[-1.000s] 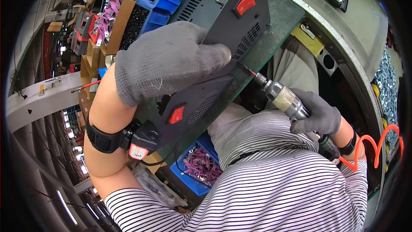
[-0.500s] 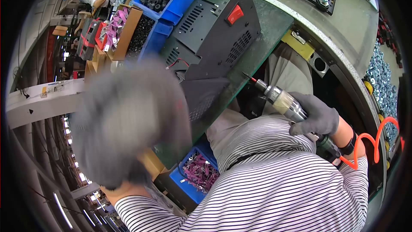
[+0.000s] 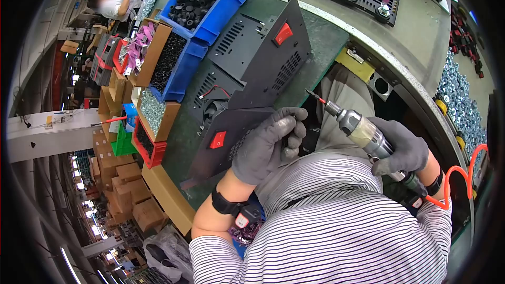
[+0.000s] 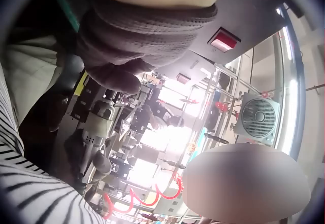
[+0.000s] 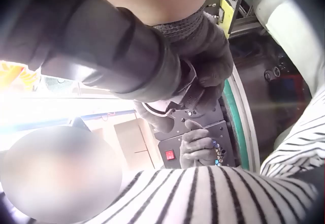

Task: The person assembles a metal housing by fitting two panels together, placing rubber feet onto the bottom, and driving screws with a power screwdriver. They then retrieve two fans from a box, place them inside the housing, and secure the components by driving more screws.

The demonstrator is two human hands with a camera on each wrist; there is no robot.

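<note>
My gloved right hand (image 3: 402, 147) grips a pneumatic screwdriver (image 3: 362, 129), its red-collared bit pointing up and left over my lap. An orange coiled hose (image 3: 456, 171) runs from the tool's rear end. The gloved left hand (image 3: 268, 147) is raised with curled fingers in front of a dark metal casing (image 3: 202, 160), which carries a red rocker switch (image 3: 218, 139); nothing shows between those fingers. Behind it stands another dark casing (image 3: 263, 68) with its own red switch (image 3: 283, 33) and vent holes. A red-and-black wire (image 3: 213, 90) lies inside, by a small fan.
Blue bins (image 3: 225, 13) of black parts stand along the far left of the green bench (image 3: 323, 47). Near them are a cardboard box (image 3: 153, 52) of purple-sleeved pieces and a red tray (image 3: 150, 144). Bolts (image 3: 460, 100) are heaped at right. Another person (image 3: 113, 5) is in the back.
My left hand has let go of the casing panel, swung down and left, then come back toward the lower casing. The right hand still holds the screwdriver, nearly in place.
</note>
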